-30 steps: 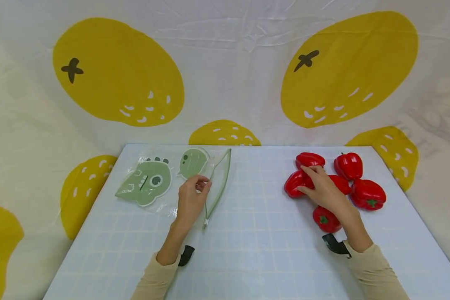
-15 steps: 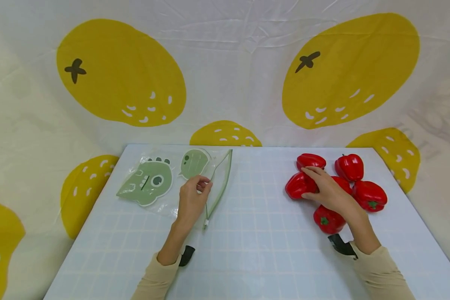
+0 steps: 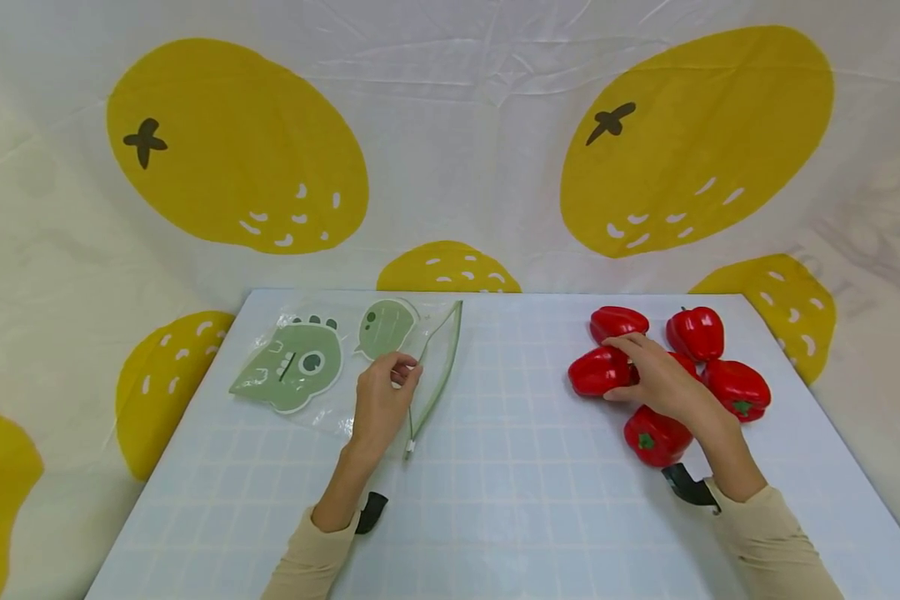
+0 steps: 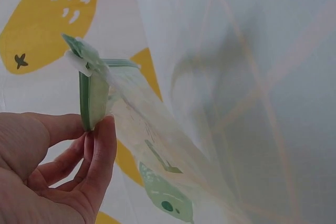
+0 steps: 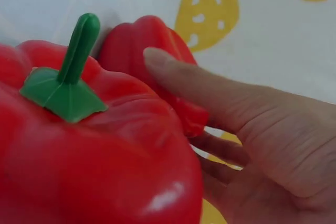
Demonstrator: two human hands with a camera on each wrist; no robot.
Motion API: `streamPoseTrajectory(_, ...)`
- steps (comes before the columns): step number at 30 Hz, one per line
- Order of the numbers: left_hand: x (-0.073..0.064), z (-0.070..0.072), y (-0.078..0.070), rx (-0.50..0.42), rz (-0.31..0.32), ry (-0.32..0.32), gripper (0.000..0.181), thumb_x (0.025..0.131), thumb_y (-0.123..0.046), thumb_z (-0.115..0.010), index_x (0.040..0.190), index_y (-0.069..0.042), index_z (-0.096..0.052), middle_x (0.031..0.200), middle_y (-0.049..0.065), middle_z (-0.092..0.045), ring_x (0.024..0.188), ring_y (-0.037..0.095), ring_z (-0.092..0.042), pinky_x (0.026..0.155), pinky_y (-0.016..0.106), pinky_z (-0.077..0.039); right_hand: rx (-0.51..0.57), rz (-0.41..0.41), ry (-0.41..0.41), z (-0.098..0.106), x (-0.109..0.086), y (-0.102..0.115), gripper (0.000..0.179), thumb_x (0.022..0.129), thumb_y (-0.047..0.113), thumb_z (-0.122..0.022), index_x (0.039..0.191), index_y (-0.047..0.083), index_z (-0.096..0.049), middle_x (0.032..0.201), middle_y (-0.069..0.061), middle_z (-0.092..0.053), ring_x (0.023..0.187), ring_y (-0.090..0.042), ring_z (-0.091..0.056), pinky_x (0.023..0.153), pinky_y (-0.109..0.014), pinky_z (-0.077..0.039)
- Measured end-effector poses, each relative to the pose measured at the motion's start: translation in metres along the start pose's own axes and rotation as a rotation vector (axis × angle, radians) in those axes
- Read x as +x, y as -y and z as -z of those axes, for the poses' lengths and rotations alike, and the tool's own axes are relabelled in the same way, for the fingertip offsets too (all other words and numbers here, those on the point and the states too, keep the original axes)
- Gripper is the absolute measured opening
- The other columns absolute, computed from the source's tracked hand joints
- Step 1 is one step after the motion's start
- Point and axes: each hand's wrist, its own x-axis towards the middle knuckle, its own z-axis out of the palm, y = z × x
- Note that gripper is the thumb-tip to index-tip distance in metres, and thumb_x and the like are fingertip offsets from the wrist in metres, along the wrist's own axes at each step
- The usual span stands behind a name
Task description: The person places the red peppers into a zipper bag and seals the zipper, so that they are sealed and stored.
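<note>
Head view: the left hand (image 3: 381, 400) is pinching the bag (image 3: 288, 367) by its green edge (image 4: 85, 100), maybe so the mouth is staying up and apart (floppy plastic is probably not standing alone). Most of the bag is lying flat beyond and to the left of that hand. The right hand (image 3: 663, 379) is gripping a red pepper (image 3: 598, 372) by the end closest to it, likely for an easy hold. Other peppers (image 3: 656, 437) are sitting close around that hand. Compared with a second ago, the right hand is sitting slightly farther right, its pepper is pointing more sideways, and the left hand is staying put.
</note>
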Motion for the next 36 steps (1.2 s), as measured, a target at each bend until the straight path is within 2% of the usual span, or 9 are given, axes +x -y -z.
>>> streamPoseTrajectory(4,0.0,0.0,0.001,0.001,0.001,0.003,0.01,0.093,-0.008,-0.076,0.098,-0.001,-0.073,0.084,0.008,-0.068,0.078,0.022,-0.065,0.069,0.032,-0.055,0.012,-0.028,-0.007,-0.004,0.003,0.0,0.094,0.075,0.027,-0.093,0.15,-0.001,-0.044,0.142,-0.029,-0.046,0.127,-0.048,-0.046,0.08,-0.061,-0.059)
streamPoseTrajectory(9,0.0,0.0,0.0,0.001,0.017,0.012,0.01,0.094,-0.008,-0.075,0.099,-0.001,-0.073,0.084,0.008,-0.068,0.079,0.023,-0.064,0.069,0.031,-0.055,0.013,-0.021,-0.036,-0.009,0.005,0.003,0.095,0.075,0.033,-0.093,0.148,-0.002,-0.045,0.138,-0.03,-0.047,0.121,-0.047,-0.051,0.08,-0.06,-0.059)
streamPoseTrajectory(22,0.0,0.001,0.0,-0.004,0.013,0.01,0.009,0.093,-0.008,-0.075,0.098,-0.001,-0.073,0.083,0.008,-0.068,0.078,0.023,-0.065,0.069,0.031,-0.055,0.054,0.021,-0.128,-0.028,0.013,0.014,0.09,0.078,0.038,-0.09,0.147,-0.001,-0.047,0.14,-0.027,-0.047,0.119,-0.044,-0.055,0.084,-0.058,-0.059)
streamPoseTrajectory(28,0.0,0.001,0.0,-0.008,0.012,0.01,0.008,0.094,-0.008,-0.075,0.099,-0.001,-0.073,0.083,0.007,-0.068,0.078,0.022,-0.064,0.069,0.031,-0.055,0.106,0.039,-0.204,-0.037,0.017,0.018,0.086,0.08,0.04,-0.088,0.147,0.001,-0.05,0.142,-0.027,-0.047,0.119,-0.045,-0.056,0.086,-0.06,-0.057)
streamPoseTrajectory(33,0.0,0.002,-0.002,-0.006,0.018,0.008,0.009,0.094,-0.008,-0.075,0.098,-0.001,-0.073,0.083,0.008,-0.067,0.078,0.023,-0.065,0.069,0.032,-0.055,0.187,0.051,-0.283,-0.046,0.022,0.022,0.08,0.083,0.039,-0.086,0.145,0.002,-0.053,0.139,-0.024,-0.053,0.117,-0.043,-0.058,0.089,-0.059,-0.057)
streamPoseTrajectory(36,0.0,0.002,-0.002,-0.005,0.015,0.007,0.008,0.094,-0.007,-0.075,0.098,-0.001,-0.073,0.083,0.008,-0.067,0.078,0.023,-0.065,0.069,0.031,-0.055,0.255,0.032,-0.296,-0.05,0.024,0.026,0.078,0.083,0.041,-0.085,0.145,0.004,-0.053,0.139,-0.022,-0.054,0.12,-0.041,-0.058,0.091,-0.058,-0.056)
